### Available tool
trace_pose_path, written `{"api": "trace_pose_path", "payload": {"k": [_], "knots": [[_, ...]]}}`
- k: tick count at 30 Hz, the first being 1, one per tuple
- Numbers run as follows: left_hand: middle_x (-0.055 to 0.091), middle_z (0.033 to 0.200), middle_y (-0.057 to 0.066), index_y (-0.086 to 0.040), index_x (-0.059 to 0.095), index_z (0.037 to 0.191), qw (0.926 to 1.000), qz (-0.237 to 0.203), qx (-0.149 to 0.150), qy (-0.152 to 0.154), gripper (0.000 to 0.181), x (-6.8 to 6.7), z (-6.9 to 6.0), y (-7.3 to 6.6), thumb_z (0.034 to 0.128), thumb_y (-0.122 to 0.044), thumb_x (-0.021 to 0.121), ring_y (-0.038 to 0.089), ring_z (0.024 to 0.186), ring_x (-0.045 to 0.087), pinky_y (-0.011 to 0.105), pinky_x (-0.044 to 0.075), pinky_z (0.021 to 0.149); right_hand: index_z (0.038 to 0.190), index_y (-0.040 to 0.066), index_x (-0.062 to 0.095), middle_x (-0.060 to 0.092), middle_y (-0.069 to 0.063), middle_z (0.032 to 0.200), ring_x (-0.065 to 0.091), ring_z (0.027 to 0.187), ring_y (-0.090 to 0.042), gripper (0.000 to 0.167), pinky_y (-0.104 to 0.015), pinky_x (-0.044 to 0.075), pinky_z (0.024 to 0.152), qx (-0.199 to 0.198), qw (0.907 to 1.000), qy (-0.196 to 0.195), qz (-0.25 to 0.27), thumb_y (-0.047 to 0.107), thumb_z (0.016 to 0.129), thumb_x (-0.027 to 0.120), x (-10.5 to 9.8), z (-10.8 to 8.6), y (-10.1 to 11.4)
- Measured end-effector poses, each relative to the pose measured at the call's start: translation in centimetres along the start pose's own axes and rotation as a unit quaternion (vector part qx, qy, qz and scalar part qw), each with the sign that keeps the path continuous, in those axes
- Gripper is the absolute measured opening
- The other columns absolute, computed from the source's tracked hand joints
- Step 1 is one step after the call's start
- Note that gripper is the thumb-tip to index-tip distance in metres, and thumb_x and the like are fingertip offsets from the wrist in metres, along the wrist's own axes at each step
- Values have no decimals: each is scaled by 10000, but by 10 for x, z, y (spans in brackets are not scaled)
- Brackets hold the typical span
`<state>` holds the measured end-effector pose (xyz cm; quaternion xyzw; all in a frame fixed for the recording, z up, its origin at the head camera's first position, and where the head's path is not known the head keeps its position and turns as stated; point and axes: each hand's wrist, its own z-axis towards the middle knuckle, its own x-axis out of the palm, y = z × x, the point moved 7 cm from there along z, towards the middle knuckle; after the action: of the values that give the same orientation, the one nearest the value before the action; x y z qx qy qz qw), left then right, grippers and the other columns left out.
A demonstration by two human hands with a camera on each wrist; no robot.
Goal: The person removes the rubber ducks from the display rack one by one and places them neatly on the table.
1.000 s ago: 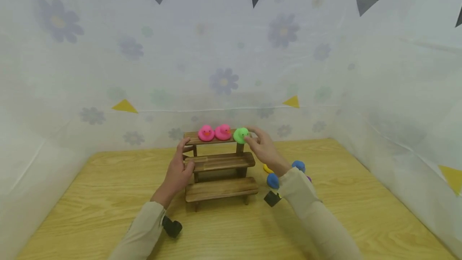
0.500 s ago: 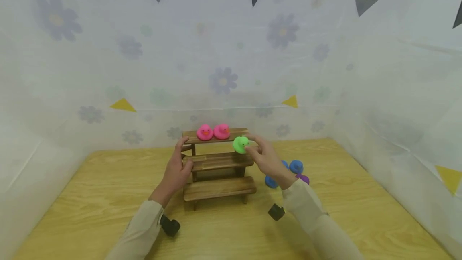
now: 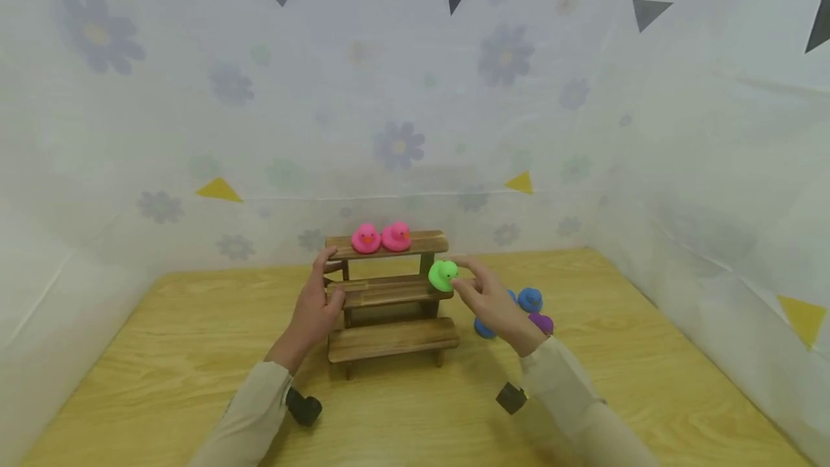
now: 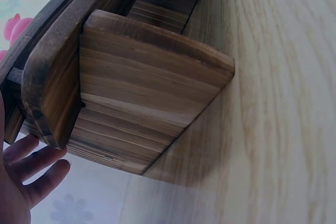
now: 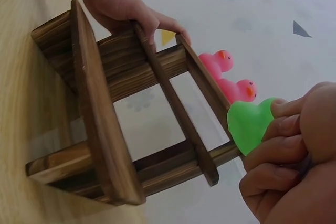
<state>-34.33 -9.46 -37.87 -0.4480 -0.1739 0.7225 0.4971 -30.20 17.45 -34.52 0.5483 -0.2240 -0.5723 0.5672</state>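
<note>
A three-tier wooden stand (image 3: pixel 393 337) is gripped at its left end by my left hand (image 3: pixel 315 312), fingers by the top shelf and thumb on the middle one. Two pink ducks (image 3: pixel 366 238) (image 3: pixel 396 236) sit side by side on the top shelf. My right hand (image 3: pixel 496 301) pinches a green duck (image 3: pixel 444 275) in front of the middle shelf's right end. In the right wrist view the green duck (image 5: pixel 249 124) shows between thumb and fingers, its head hidden. The left wrist view shows left fingertips (image 4: pixel 47 174) at a shelf's end.
Right of the stand, partly behind my right hand, several blue ducks (image 3: pixel 530 300) and a purple duck (image 3: pixel 541 323) lie on the wooden table (image 3: pixel 616 352). White patterned sheets (image 3: pixel 402 92) stand behind and at both sides.
My right hand has brought the green duck down from the top shelf's right end, slightly rightward, toward the middle shelf's level. My left hand keeps its grip on the stand.
</note>
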Motion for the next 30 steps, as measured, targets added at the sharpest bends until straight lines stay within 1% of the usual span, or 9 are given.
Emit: {"api": "trace_pose_path", "payload": {"k": [3,8,13,16,19,22,25,27,30], "knots": [[463,1388,200,-229,221,1499,10000,-44,-8,12,656,0,0,0,919,-23,450,364,1026,573,275,384,462,1410,38,412,275,74,519,219,412,-44,409,-223,229,391,-100,9999,76,90,158,1021,456,-1,-5,-5],[462,1387,204,-221,224,1496,10000,-68,-19,7,654,-2,-1,0,916,-18,447,383,1072,554,279,393,468,1398,90,429,280,74,536,222,404,-38,397,-213,247,383,78,9998,120,-104,210,1022,460,-2,-14,-14],[465,1389,197,-227,230,1492,10000,-6,17,-66,650,-3,0,-2,915,-21,447,329,759,587,282,417,509,1408,140,416,288,69,541,233,396,-40,404,-210,257,377,292,9993,182,-109,258,1023,456,-4,-23,-20],[466,1385,206,-214,233,1492,9999,9,127,-84,652,-3,1,-3,910,-15,450,358,820,605,280,415,519,1411,111,412,301,73,531,243,395,-32,405,-203,260,380,257,9995,162,-76,228,1025,453,-7,-28,-22],[467,1383,213,-209,234,1494,9998,-4,160,-66,663,-2,1,-2,903,-7,456,355,1047,570,273,397,480,1410,74,407,310,80,524,248,394,-24,412,-196,263,381,276,9994,131,-174,214,1025,452,-11,-35,-24],[463,1389,203,-227,231,1494,10000,-11,57,-37,668,-2,0,0,904,-9,455,282,792,603,266,382,459,1410,66,399,317,86,532,250,397,-21,418,-187,267,385,397,9988,134,-254,226,1027,449,-13,-41,-27],[453,1399,191,-248,220,1498,10000,11,-54,10,668,-2,0,0,913,-23,451,137,516,458,264,371,447,1424,73,378,319,84,537,246,398,-18,434,-177,260,379,511,9982,119,-303,234,1027,448,-14,-46,-31],[444,1406,190,-255,211,1501,9999,20,-89,49,665,-3,0,0,920,-31,445,84,440,340,264,370,450,1428,69,366,319,86,533,244,395,-14,443,-168,254,374,584,9975,101,-389,237,1027,449,-15,-49,-34],[442,1405,196,-257,203,1503,9999,4,-114,90,661,-3,1,-1,926,-37,437,43,434,308,262,362,439,1417,45,366,309,93,531,247,404,-6,440,-163,251,373,591,9970,103,-492,221,1024,456,-15,-53,-37]]}}
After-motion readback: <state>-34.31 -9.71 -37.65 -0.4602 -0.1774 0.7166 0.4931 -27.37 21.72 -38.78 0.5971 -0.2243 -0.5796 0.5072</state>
